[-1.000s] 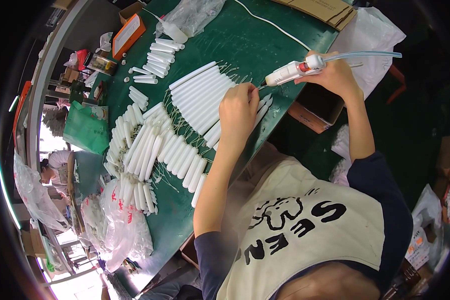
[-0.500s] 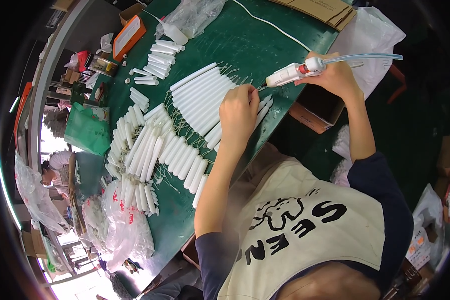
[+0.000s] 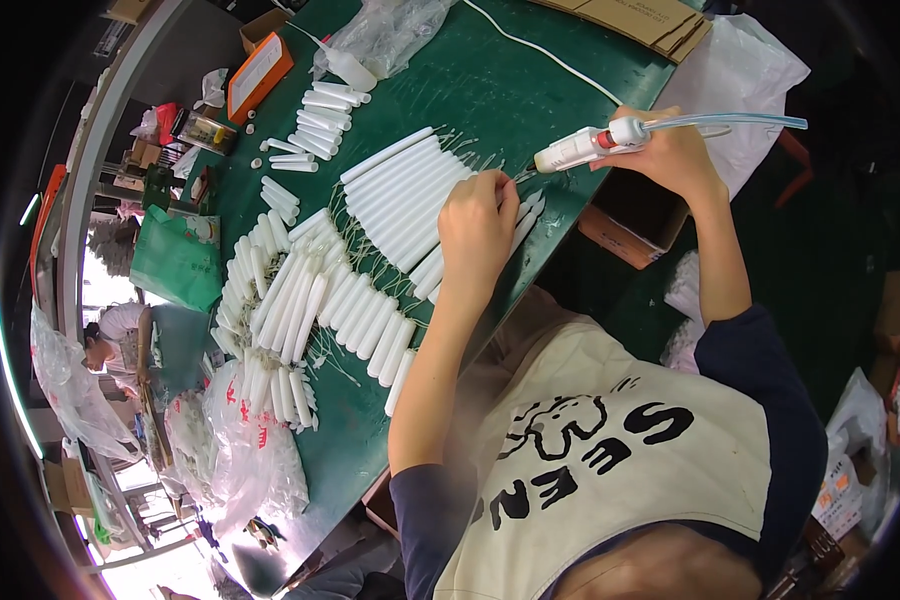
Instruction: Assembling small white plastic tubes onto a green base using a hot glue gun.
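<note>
My right hand [image 3: 660, 150] is closed around a white glue gun [image 3: 575, 150] with a red part and a clear glue stick [image 3: 720, 118] running out of its back. The nozzle points left, a little short of my left hand [image 3: 478, 225]. That hand is closed in a pinch at the near end of a row of white candle-shaped tubes [image 3: 395, 195]; what lies between its fingertips is too small to make out. Thin wires stick out of the tubes' far ends. Beside my left hand, white pointed tips [image 3: 530, 215] lie near the table edge.
More white tubes with tangled wires [image 3: 295, 290] are heaped on the green table [image 3: 510, 60] at the left. Shorter tubes [image 3: 320, 120] lie behind, near a white bottle [image 3: 350, 68]. A white cord [image 3: 540, 45] crosses the table. Below its right edge stands an open carton [image 3: 630, 225].
The glue gun's nozzle has drawn slightly back to the right, away from my left fingertips. My left hand stays almost where it was.
</note>
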A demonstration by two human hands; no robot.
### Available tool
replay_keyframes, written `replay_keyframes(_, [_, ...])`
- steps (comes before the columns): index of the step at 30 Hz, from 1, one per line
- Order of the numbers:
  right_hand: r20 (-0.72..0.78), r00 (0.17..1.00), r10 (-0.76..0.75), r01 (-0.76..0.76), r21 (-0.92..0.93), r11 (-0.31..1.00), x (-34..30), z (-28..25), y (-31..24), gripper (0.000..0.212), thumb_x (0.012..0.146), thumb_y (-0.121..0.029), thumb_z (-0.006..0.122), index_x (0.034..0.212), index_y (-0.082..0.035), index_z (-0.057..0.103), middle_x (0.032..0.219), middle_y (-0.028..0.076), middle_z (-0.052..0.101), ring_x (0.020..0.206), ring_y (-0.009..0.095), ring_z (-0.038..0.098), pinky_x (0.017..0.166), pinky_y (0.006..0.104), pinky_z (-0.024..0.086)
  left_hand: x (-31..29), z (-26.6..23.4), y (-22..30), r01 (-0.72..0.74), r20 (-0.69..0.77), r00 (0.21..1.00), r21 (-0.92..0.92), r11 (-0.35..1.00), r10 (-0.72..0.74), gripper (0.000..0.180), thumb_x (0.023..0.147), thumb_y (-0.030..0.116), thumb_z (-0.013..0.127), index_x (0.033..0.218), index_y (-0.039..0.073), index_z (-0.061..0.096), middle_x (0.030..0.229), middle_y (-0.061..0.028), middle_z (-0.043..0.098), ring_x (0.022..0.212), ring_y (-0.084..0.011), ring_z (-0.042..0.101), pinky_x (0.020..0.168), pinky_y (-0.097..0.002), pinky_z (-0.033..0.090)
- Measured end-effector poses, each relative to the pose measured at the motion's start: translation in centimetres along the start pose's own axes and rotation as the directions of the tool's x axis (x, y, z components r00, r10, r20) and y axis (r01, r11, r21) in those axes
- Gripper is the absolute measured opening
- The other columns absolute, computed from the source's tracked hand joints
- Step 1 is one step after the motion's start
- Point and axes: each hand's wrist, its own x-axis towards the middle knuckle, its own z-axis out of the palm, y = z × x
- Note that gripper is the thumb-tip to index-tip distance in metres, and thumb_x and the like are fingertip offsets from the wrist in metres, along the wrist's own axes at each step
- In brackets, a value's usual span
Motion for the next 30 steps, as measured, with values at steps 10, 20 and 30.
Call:
replay_keyframes(10, [-0.01, 1.0, -0.007, 0.008, 0.072, 0.997, 0.0, 0.2, -0.19, 0.034, 0.065, -0.03, 0.083, 0.072, -0.008, 0.057, 0.06, 0.007, 0.058, 0.052, 0.027, 0.055, 0.049, 0.0341, 0.042, -0.09, 0.21, -0.33, 0.019, -0.004, 1.0, -0.008, 1.0, -0.019, 0.008, 0.081, 0.007, 0.062, 0.081, 0.0, 0.06, 0.07, -0.0148, 0.061, 0.065, -0.0321, 0.059, 0.059, -0.0412, 0.047])
replay_keyframes(20, [0.0, 1.0, -0.026, 0.026, 0.068, 0.997, -0.44, 0.45, 0.03, 0.028, 0.065, -0.023, 0.082, 0.075, -0.008, 0.061, 0.065, 0.008, 0.061, 0.056, 0.026, 0.059, 0.05, 0.0337, 0.043, -0.02, 0.02, -0.31, 0.138, 0.026, 0.99, -0.167, 0.976, -0.136, 0.013, 0.086, 0.01, 0.061, 0.086, -0.002, 0.062, 0.079, -0.0185, 0.066, 0.071, -0.0329, 0.065, 0.063, -0.0368, 0.05])
replay_keyframes(30, [0.015, 0.998, 0.062, -0.064, 0.171, 0.983, -0.74, 0.42, 0.23, 0.027, 0.065, -0.02, 0.083, 0.079, -0.007, 0.064, 0.07, 0.01, 0.065, 0.061, 0.025, 0.063, 0.056, 0.0313, 0.048, -0.04, -0.27, -0.14, 0.234, 0.07, 0.972, -0.2, 0.951, -0.225, 0.012, 0.086, 0.011, 0.06, 0.088, -0.002, 0.062, 0.08, -0.0186, 0.066, 0.072, -0.0328, 0.066, 0.065, -0.0364, 0.051])
